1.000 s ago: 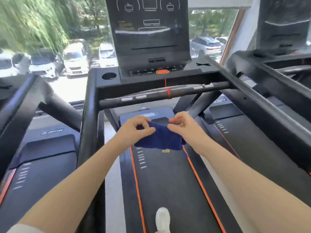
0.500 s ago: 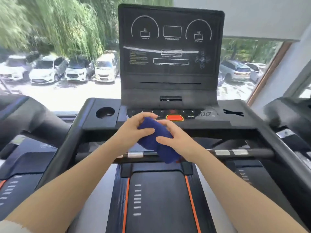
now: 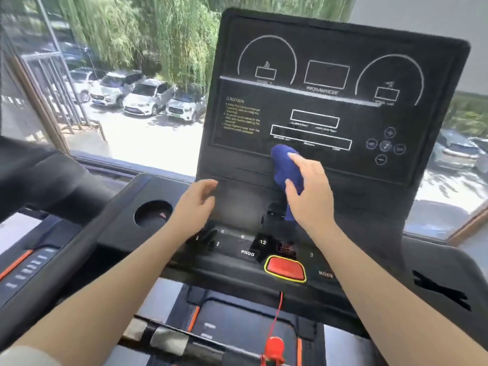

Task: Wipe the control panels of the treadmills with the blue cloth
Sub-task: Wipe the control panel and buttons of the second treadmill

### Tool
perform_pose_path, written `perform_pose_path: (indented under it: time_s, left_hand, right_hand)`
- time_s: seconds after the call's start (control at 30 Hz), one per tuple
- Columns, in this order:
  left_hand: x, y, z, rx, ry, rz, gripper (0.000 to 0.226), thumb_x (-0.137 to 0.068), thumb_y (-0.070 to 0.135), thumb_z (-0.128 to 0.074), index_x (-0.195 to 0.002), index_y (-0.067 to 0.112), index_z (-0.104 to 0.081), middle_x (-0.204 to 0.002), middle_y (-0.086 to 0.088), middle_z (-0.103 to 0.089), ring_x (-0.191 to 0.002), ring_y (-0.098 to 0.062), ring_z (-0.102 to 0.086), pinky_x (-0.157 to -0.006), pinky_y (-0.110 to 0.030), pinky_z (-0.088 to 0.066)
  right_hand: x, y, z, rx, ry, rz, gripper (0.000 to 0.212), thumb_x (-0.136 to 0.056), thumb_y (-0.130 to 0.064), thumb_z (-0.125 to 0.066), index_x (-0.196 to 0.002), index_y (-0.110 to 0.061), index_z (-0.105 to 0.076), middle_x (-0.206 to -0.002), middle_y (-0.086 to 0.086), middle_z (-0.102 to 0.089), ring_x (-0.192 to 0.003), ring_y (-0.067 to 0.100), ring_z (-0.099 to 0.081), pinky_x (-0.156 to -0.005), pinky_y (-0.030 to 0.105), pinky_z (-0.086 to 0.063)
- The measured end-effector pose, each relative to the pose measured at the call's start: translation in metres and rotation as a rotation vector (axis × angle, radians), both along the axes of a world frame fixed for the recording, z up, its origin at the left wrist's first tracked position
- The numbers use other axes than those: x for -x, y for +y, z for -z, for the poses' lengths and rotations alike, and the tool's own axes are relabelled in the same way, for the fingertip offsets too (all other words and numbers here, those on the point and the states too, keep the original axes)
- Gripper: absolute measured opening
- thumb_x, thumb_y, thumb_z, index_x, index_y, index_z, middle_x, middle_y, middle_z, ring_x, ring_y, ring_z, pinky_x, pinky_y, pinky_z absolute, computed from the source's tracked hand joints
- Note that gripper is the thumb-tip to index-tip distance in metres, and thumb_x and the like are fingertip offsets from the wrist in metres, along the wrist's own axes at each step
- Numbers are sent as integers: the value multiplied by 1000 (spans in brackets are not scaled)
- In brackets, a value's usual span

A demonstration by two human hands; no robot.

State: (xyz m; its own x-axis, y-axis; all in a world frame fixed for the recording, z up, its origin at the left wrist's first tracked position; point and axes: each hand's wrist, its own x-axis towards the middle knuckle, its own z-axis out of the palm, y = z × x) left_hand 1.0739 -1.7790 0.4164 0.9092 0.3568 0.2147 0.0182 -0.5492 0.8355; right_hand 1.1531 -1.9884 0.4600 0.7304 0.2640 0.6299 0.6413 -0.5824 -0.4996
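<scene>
While I've got the blue cloth (image 3: 286,170) bunched up in my right hand (image 3: 311,196), it's pressed against the lower part of the upright control panel (image 3: 330,101), just under the long white-outlined box; fingers on top, thumb curled round the near side, a tail of it hanging down toward the console. So that's one cloth, one hand on it; my left hand (image 3: 194,207) holds nothing, fingers loosely spread, hovering just in front of the panel's bottom left corner, can't tell if the tips actually touch. Count-wise on the panel: two big dial arcs, one rectangle between them, two long boxes lower down, and five round buttons (image 3: 385,146) in a cross on the right; yellow caution text on the left, too blurry to read properly. Down on the console (image 3: 237,262) there's one red stop button (image 3: 285,268) with a yellow rim, labels PROG and MODE, numbers 12 and 3. One round cup holder (image 3: 153,213) on the left side; something small and reddish sits inside it, can't make out what. One red safety cord (image 3: 276,317) hangs from under the stop button to a red clip (image 3: 274,347) at the handlebar. Another treadmill (image 3: 23,265) is on my left; out the window (image 3: 126,101), about four parked cars (image 3: 148,97) in a row.
</scene>
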Motion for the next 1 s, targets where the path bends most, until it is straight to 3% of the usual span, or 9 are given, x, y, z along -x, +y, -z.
perform_pose_path:
  time_s: [0.1, 0.17, 0.23, 0.4, 0.53, 0.77, 0.83, 0.9, 1.0]
  left_hand:
    - [-13, 10, 7, -243, 21, 44, 54, -90, 3, -50, -140, 10, -33, -153, -6, -20, -140, -20, -19, -112, -27, -15]
    - [-16, 16, 13, -342, 36, 45, 63, -91, 3, -50, -146, 11, -20, -156, -8, 0, -143, -23, -3, -113, -28, -3]
    - [-19, 22, 17, -323, 59, -5, 66, -94, 8, -47, -148, 13, -8, -155, -7, 12, -144, -21, 6, -112, -27, 0]
    - [-23, 39, 23, 46, 194, 16, 59, -100, 21, -36, -149, 15, -3, -156, 1, -6, -142, -13, -11, -105, -16, -7]
    - [-23, 52, 25, 102, 230, 98, 52, -101, 23, -31, -149, 16, -12, -155, 5, -14, -141, -9, -15, -106, -17, -9]
    - [-26, 77, 33, 214, 207, 209, 48, -99, 21, -36, -146, 24, -25, -149, 15, -25, -137, -2, -23, -114, -23, -13]
    - [-28, 85, 37, 322, 211, 243, 47, -98, 26, -36, -145, 33, -27, -147, 22, -28, -134, 3, -26, -116, -29, -15]
    - [-30, 89, 42, 379, 194, 263, 46, -99, 27, -37, -144, 32, -30, -146, 23, -32, -132, 6, -28, -116, -31, -19]
    - [-28, 88, 40, 448, 161, 267, 45, -100, 22, -37, -144, 24, -31, -147, 18, -31, -130, 5, -31, -114, -26, -19]
  right_hand:
    - [-6, 21, 30, 512, -280, -158, 54, -71, -8, -73, -123, -14, -60, -121, 17, -58, -96, 36, -56, -70, 39, -50]
    - [3, 37, 54, 840, -71, -353, 56, -91, -27, -57, -142, -14, -39, -147, 13, -38, -131, 34, -37, -102, 44, -36]
    - [5, 45, 64, 955, 153, -445, 54, -101, -34, -35, -149, -15, -19, -157, 3, -14, -144, 24, -8, -115, 36, -10]
    - [11, 70, 65, 754, 252, -496, 45, -100, -32, -36, -143, -18, -35, -155, -6, -19, -144, 15, -6, -115, 32, -5]
    - [27, 90, 66, 672, 249, -484, 35, -100, -25, -38, -134, -19, -44, -154, -7, -24, -143, 12, -9, -113, 30, -6]
    - [30, 22, 74, 356, 434, -184, 21, -82, 11, -45, -90, -3, -59, -122, 3, -59, -122, 26, -49, -100, 23, -31]
    - [36, 16, 75, 336, 400, -76, 28, -80, 11, -42, -97, -1, -61, -119, 8, -61, -119, 32, -51, -96, 20, -30]
    - [43, 42, 75, 395, 388, -39, 45, -86, 7, -39, -127, -5, -54, -134, 13, -52, -129, 32, -41, -104, 24, -25]
    - [52, 114, 83, 539, 276, -244, 48, -93, 0, -41, -139, -11, -42, -147, 9, -39, -138, 31, -27, -111, 45, -25]
